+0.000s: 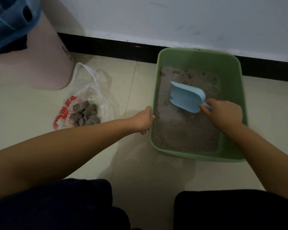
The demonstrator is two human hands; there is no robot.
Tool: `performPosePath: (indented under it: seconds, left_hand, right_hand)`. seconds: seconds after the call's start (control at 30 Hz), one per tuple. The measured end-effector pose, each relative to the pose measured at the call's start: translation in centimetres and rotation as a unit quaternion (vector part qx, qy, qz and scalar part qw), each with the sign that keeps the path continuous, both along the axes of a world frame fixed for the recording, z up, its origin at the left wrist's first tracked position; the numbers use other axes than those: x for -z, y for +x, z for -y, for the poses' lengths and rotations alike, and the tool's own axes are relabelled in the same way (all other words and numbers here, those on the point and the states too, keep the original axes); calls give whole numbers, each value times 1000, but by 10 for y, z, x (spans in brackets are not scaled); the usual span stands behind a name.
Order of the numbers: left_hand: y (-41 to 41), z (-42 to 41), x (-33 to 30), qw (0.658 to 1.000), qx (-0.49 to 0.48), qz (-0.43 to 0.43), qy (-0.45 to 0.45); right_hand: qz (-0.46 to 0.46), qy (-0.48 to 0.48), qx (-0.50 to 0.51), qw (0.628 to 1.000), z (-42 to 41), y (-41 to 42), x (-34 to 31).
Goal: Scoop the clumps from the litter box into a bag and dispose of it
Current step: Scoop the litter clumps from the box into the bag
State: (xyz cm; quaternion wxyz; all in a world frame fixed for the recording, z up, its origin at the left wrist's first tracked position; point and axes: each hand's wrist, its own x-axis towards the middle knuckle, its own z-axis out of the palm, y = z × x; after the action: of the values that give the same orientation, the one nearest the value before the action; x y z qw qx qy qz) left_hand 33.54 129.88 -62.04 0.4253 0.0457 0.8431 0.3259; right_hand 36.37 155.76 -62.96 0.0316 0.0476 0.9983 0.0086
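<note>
While the pink bin (45, 60) with its blue liner stands at far left against the wall, the plastic bag (88, 100) lies slack on the floor just beside it, its mouth loosely open and a heap of grey clumps (86, 114) already inside. Nothing props that mouth, so a later load tipped toward it could land on the tiles, or the film could fold shut. Next, the left hand (144, 121) grips the near-left rim of the green litter box (198, 54), fingers curled over the edge to steady it; a slackened hold might let the box slide. At right, the right hand (223, 113) has its fingers clamped round the handle of the blue scoop (186, 98), whose blade rests on the litter (181, 133). A hasty lift across the gap could scatter grains or break a clump.
</note>
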Motion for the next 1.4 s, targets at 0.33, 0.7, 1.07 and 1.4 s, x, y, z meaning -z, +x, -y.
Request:
performPosePath:
  seconds: [0.33, 0.7, 1.07, 1.4]
  left_hand:
    - [-1, 0, 2, 1000, 0, -7, -2]
    - [-1, 0, 5, 1000, -4, -5, 0]
    - [-1, -1, 4, 1000, 4, -14, -13]
    - [-4, 9, 12, 998, 42, -40, -26]
  right_hand:
    - [16, -3, -43, 999, 5, 13, 5]
    - [13, -56, -40, 998, 22, 13, 7]
    - [61, -379, 96, 918, 13, 33, 17]
    - [63, -449, 114, 884, 18, 33, 7]
